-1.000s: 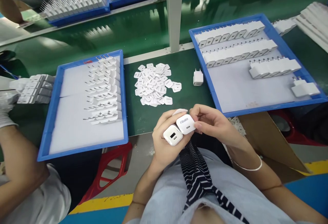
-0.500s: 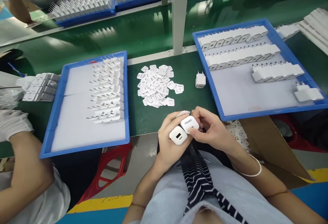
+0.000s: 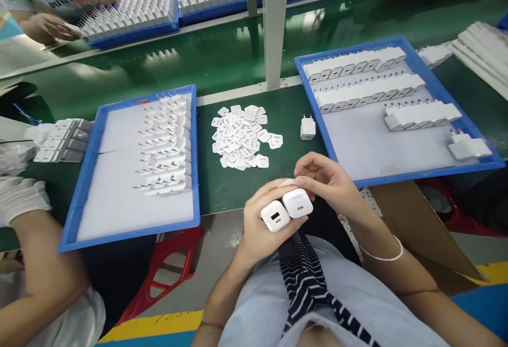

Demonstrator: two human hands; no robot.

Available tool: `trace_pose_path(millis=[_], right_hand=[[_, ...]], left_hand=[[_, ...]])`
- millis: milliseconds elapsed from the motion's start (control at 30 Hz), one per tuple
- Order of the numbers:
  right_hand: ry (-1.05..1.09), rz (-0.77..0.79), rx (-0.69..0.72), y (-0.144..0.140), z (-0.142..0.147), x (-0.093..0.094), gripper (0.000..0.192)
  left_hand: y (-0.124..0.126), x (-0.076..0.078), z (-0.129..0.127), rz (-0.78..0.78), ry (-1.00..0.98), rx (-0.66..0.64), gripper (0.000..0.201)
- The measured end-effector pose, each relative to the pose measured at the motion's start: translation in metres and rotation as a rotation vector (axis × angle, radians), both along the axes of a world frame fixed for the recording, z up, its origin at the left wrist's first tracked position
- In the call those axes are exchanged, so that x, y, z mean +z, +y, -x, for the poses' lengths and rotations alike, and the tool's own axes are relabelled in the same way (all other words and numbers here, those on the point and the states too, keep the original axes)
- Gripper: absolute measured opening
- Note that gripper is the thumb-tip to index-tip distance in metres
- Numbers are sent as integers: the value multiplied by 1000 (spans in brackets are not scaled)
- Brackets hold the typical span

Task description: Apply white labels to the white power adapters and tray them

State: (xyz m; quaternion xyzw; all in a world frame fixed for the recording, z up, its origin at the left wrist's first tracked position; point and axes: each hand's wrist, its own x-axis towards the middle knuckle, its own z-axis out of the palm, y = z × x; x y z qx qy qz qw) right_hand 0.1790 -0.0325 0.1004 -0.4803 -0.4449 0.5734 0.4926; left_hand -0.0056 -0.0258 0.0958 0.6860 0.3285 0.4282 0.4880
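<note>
Left hand (image 3: 257, 225) is wrapped around two white USB chargers (image 3: 286, 209), port faces up, held just below the sticker pile (image 3: 242, 136). Right hand (image 3: 327, 183) is half-curled, fingertips pinching at the right charger's top edge. Glossy, rounded plastic cubes; with such a loose one-hand grip, one could slip out. Stickers are thin, small, easily scattered.

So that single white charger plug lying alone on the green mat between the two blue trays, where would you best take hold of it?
Probably by the two flat sides of the single white charger plug, coming down from above. Its body lies flat on the green mat with the two metal prongs pointing away, so the smooth sides are free, and nothing crowds it: the pile of small white stickers and the right blue tray sit apart.
</note>
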Motion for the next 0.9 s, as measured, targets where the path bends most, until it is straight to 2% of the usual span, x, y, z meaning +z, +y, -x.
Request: trace_pose_path(millis=[67,267,433,600,667,800,900], right_hand=[[-53,-9,16,1,0,0,19],[-263,-113,-85,-5,3,-4,10],[-421,-193,43,-3,-4,-3,13],[-400,-123,-14,-4,-8,-8,11],[-445,-125,14,-7,-8,-8,10],[-675,-239,112,-10,-12,-3,14],[-769,-305,89,-10,-18,-1,16]], left_hand=[[0,0,1,-5,11,-9,41],[-2,-6,1,-46,40,35,44],[0,-8,0,-46,95,-3,41],[0,-11,-3,-1,110,23,34],[-1,-12,-4,1,105,42,34],[-1,-13,-3,-38,120,38,38],[0,-11,-3,-85,151,16,39]])
